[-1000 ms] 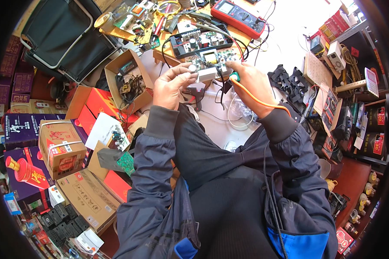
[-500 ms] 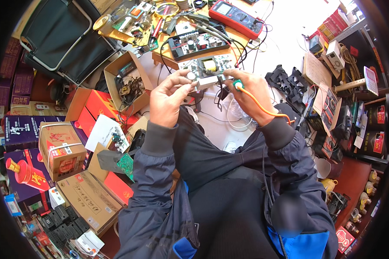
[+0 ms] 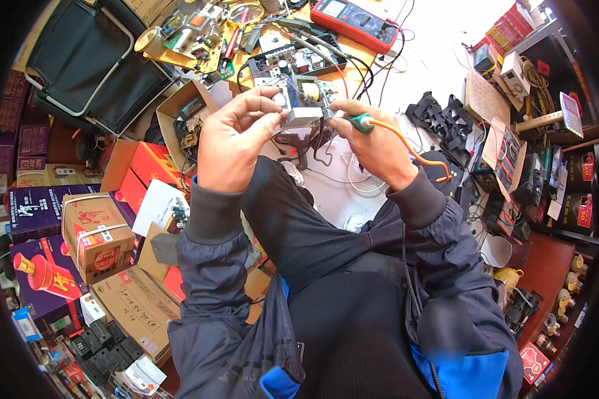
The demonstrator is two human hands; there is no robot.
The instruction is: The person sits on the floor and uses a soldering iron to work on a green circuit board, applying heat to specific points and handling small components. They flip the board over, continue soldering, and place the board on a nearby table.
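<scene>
Between my two hands a circuit board [image 3: 309,90] with a yellow-wrapped transformer is held up, tilted, with a grey ribbed metal heat sink [image 3: 303,118] along its near edge. My left hand [image 3: 238,138] is closed, pinching the board's left end between thumb and fingers. At the right end, the thumb and index finger of my right hand [image 3: 378,146] grip the board. That same hand also has a green-handled piece [image 3: 361,122] tucked in it, from which an orange cord [image 3: 406,144] runs back over the wrist. Dark wires hang beneath the board.
Beyond the board, a wooden bench holds an open black case [image 3: 313,61] with electronics, a red multimeter [image 3: 356,24] and loose boards. An open carton [image 3: 180,126] stands at left, near stacked boxes [image 3: 98,234]. Black straps [image 3: 439,113] lie at right.
Both hands and the board have shifted slightly left. The board is turned so that its ribbed heat sink faces me more. The green-handled piece now shows more sideways in my right hand.
</scene>
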